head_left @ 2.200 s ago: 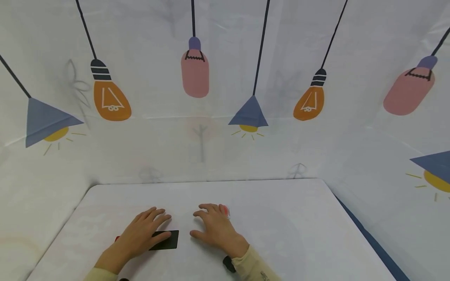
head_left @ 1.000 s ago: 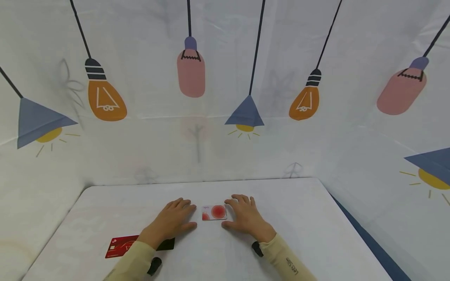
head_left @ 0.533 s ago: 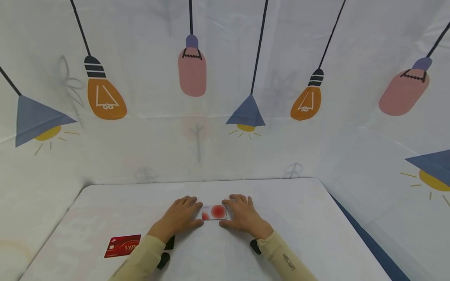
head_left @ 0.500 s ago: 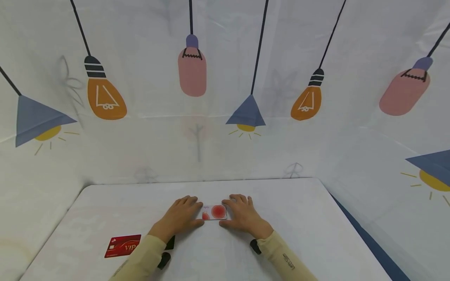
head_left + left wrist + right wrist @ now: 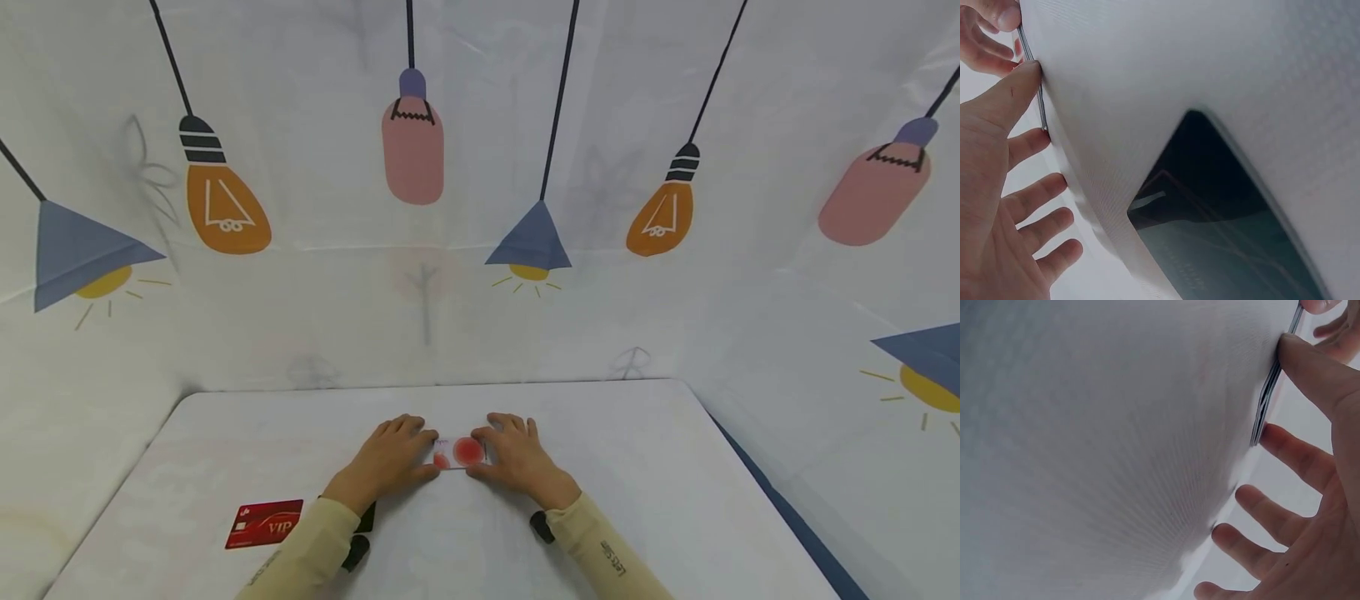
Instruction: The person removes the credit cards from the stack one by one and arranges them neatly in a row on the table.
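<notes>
A thin stack of cards, the top one white with red circles, lies flat on the white table between both hands. My left hand pinches its left end, thumb at the near edge and index finger at the end. My right hand pinches the right end the same way, its other fingers spread beyond. From the right wrist view, the stack's side shows several layers. Below my left wrist lies a black card, mostly hidden by the sleeve in the head view.
A red card marked VIP lies to the left of my left sleeve. The white table ends at a white curtain printed with lamps. Small black wrist cameras sit at both wrists.
Both hands came to the card stack from farther left, baring the red VIP card. Over the last second their fingertips closed in on its two ends. The stack stays in about the same place.
</notes>
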Demonstrator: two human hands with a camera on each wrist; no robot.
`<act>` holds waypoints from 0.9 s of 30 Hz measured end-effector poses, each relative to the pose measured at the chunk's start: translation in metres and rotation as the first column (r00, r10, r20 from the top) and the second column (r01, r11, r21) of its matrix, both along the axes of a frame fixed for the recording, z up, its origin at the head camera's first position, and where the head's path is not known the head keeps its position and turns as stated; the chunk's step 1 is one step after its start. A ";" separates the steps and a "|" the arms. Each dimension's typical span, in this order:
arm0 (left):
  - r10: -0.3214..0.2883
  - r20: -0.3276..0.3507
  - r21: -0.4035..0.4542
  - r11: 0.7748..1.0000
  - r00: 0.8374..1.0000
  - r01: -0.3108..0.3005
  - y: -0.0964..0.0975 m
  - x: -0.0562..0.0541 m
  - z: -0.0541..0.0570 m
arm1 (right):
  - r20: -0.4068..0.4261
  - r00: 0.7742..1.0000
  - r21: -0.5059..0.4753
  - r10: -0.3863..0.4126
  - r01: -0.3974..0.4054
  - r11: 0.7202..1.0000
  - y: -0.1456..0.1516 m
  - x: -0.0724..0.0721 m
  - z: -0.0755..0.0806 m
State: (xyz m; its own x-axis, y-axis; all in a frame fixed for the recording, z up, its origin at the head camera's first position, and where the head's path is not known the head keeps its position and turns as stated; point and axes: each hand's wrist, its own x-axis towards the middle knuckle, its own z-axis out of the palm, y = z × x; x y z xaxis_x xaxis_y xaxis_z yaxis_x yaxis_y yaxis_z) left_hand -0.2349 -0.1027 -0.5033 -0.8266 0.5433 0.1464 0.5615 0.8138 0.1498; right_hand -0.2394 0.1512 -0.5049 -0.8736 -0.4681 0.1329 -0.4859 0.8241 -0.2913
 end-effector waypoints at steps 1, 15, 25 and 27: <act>0.000 -0.003 0.002 1.000 1.000 0.000 0.001 0.000 0.000 | -0.003 1.000 0.000 0.001 -0.001 1.000 0.000 0.000 0.000; -0.020 -0.037 0.042 0.999 0.999 0.021 0.007 -0.003 -0.007 | -0.005 1.000 -0.019 0.014 -0.014 1.000 0.004 0.000 -0.004; -0.010 0.007 0.016 1.000 1.000 0.009 0.008 -0.003 0.002 | -0.007 0.999 -0.025 0.033 -0.033 0.999 0.005 0.000 -0.003; -0.013 0.006 0.023 1.000 1.000 0.012 0.007 -0.003 0.001 | 0.001 0.999 -0.030 0.036 -0.035 0.999 0.005 0.000 -0.002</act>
